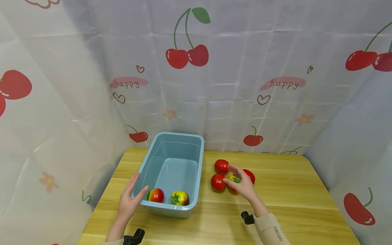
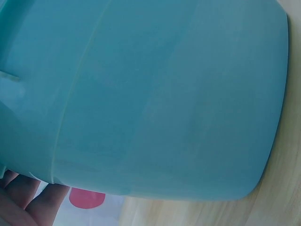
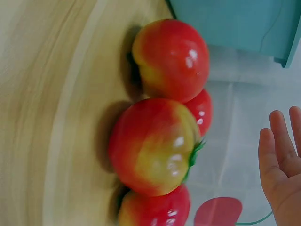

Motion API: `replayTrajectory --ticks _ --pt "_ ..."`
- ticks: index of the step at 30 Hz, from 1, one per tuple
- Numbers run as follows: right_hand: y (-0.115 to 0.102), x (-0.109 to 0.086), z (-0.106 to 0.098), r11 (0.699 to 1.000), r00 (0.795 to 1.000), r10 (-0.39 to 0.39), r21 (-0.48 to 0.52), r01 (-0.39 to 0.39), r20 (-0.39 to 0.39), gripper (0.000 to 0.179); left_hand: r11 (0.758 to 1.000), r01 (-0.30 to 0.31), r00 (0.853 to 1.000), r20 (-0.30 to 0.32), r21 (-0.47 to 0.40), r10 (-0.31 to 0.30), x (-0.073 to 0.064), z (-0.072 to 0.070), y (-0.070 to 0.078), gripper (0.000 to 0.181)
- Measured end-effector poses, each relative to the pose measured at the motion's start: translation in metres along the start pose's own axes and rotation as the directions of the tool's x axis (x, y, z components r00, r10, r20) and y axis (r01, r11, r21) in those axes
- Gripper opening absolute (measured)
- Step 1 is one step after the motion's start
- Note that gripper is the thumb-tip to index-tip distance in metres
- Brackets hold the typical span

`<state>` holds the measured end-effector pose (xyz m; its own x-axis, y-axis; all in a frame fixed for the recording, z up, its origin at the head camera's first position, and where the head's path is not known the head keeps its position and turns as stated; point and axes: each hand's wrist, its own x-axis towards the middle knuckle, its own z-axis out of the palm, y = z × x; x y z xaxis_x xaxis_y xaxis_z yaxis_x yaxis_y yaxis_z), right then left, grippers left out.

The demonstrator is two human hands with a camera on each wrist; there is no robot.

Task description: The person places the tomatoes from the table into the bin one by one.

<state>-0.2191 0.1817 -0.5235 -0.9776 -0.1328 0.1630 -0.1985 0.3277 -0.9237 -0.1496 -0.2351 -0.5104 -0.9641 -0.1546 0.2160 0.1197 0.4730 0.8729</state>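
Note:
My left hand grips the near left corner of a light blue plastic basin, thumb over the rim and fingers along the outside. In the left wrist view the basin wall fills most of the picture, hiding most of that hand. Inside, at the near end, lie a red tomato and a yellow-red tomato with a green calyx. My right hand hovers with spread fingers over several glossy tomatoes right of the basin. The nearest yellow-red tomato sits apart from its fingers in the right wrist view.
The loose group includes a red tomato at the back, another red tomato at the left and one red tomato at the right. All stand on a wooden table. A white cherry-print curtain encloses the back and sides.

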Motion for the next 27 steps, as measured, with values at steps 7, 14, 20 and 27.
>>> replayTrajectory --ticks 7,14,20,27 --pt "0.002 -0.002 -0.005 0.999 1.0 0.016 -0.033 -0.017 -0.021 0.061 1.0 0.001 1.0 0.0 0.001 -0.001 0.0 0.0 0.0 0.067" --pt "-0.002 -0.005 -0.009 0.998 0.999 0.051 -0.029 -0.051 -0.015 0.059 1.0 -0.003 1.0 -0.002 0.006 0.003 0.0 0.0 -0.002 0.066" --pt "0.029 -0.002 -0.008 0.997 0.997 0.069 -0.042 -0.07 -0.023 0.064 1.0 -0.005 1.0 0.0 0.007 0.005 0.0 0.0 -0.003 0.066" --pt "0.041 -0.002 -0.007 0.995 0.994 0.1 -0.02 -0.101 -0.04 0.064 1.0 -0.004 1.0 0.005 0.002 0.004 0.0 0.0 -0.003 0.066"
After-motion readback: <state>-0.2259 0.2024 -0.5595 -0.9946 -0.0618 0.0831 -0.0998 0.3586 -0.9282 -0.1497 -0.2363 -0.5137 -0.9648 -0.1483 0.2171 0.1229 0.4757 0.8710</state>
